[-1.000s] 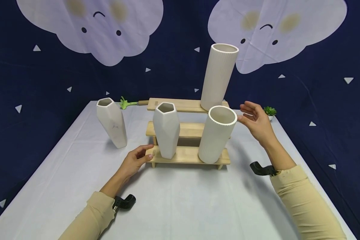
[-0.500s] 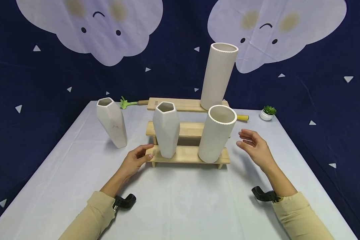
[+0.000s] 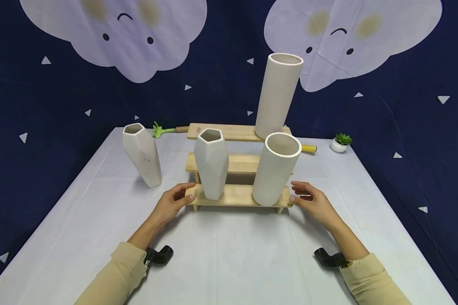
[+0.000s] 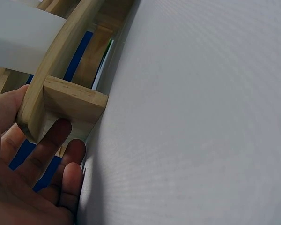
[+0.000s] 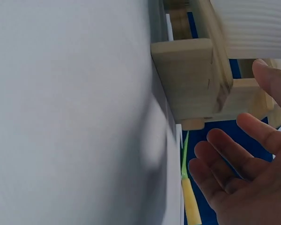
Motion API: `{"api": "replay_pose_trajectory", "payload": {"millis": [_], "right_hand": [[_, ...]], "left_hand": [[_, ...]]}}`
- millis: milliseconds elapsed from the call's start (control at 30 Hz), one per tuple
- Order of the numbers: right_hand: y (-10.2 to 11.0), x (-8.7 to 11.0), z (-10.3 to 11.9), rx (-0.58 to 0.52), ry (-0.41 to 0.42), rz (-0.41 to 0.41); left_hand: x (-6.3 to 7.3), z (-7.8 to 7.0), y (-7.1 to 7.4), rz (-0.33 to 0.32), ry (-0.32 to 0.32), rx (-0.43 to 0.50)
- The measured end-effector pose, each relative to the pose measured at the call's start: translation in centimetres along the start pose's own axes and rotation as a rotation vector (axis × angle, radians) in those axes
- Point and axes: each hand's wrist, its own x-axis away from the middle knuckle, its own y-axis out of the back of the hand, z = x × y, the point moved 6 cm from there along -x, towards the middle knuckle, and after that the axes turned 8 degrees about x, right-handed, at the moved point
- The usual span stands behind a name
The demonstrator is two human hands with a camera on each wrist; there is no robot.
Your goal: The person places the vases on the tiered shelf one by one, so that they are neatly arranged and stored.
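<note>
A three-step wooden display stand (image 3: 238, 195) stands mid-table. My left hand (image 3: 172, 204) grips the left end of its lowest step; in the left wrist view the thumb is at the board's edge and the fingers reach beneath, by the support leg (image 4: 75, 101). At the right end my right hand (image 3: 314, 206) is held with relaxed fingers and thumb spread apart, its thumb tip close to the board. On the lowest step stand a white faceted vase (image 3: 212, 167) and a white ribbed cylinder vase (image 3: 273, 173). A taller ribbed vase (image 3: 277, 95) stands on the top step's right side.
Left of the stand, a faceted marbled vase (image 3: 143, 156) stands on the white-covered table (image 3: 229, 262). Behind are a green hand rake (image 3: 162, 130), a yellow handle (image 3: 309, 148) and a small potted succulent (image 3: 341, 143). A dark blue cloud-print cloth (image 3: 229, 38) hangs at the back.
My right hand has come down and toward me from beside the upper part of the front cylinder vase to the lowest step's right end. My left hand has kept its place.
</note>
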Motion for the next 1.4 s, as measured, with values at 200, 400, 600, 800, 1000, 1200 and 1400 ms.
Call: {"api": "replay_pose_trajectory", "payload": {"millis": [200, 400, 600, 800, 1000, 1200, 1400], "right_hand": [[-0.7, 0.0, 0.2, 0.026, 0.033, 0.004], [-1.1, 0.0, 0.4, 0.043, 0.039, -0.014], [-1.6, -0.1, 0.1, 0.051, 0.015, 0.007], [-1.8, 0.0, 0.1, 0.047, -0.004, 0.008], [-2.0, 0.0, -0.1, 0.058, -0.002, 0.003], [-2.1, 0.1, -0.2, 0.059, -0.017, 0.005], [-2.2, 0.1, -0.4, 0.045, -0.031, 0.016]], "left_hand": [[-0.9, 1.8, 0.3, -0.006, 0.002, 0.008], [-1.1, 2.4, 0.4, -0.003, -0.012, 0.000], [-1.1, 2.3, 0.3, -0.002, -0.012, -0.007], [-1.1, 2.3, 0.3, -0.005, -0.010, -0.010], [-1.0, 2.3, 0.4, -0.011, -0.014, -0.012], [-1.0, 2.3, 0.4, -0.010, -0.007, -0.010], [-1.0, 2.0, 0.4, -0.009, -0.012, -0.026]]}}
